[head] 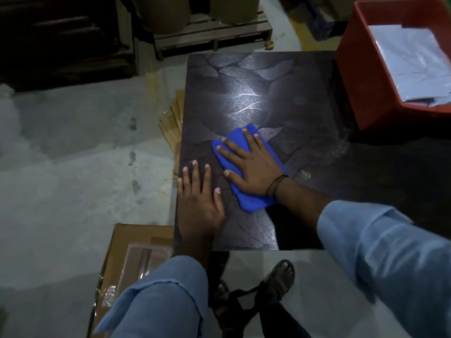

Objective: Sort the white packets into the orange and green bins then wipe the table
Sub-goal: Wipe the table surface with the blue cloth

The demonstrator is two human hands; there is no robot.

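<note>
My right hand (251,164) lies flat with spread fingers on a folded blue cloth (251,203), pressing it onto the dark patterned table (256,89) near the table's left front part. My left hand (199,203) rests flat on the table's left edge, fingers straight, beside the cloth and holding nothing. At the table's far right stands the orange bin (361,76) with white packets (415,67) stacked inside. The green bin is out of sight.
A cardboard box (122,259) with clear plastic wrapping sits on the floor left of my legs. Wooden strips (173,123) lean by the table's left side. A wooden pallet (210,32) carrying drums stands behind the table. Grey concrete floor spreads to the left.
</note>
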